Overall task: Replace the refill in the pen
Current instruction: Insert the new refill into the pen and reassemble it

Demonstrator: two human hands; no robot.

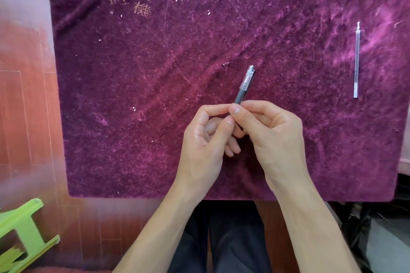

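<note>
A dark grey pen (244, 86) with a clear cap end sticks up and to the right out of my two hands, above the middle of a purple velvet cloth (155, 73). My right hand (273, 133) grips the pen's lower barrel. My left hand (206, 137) pinches the same part with thumb and forefinger, right against the right thumb. The pen's lower end is hidden inside the hands. A thin clear refill (356, 60) lies alone on the cloth at the far right, pointing away from me.
The cloth covers a small table whose near edge runs just above my lap. A green plastic stool (24, 235) stands on the red-brown floor at the lower left. Dark clutter lies on the floor at the lower right.
</note>
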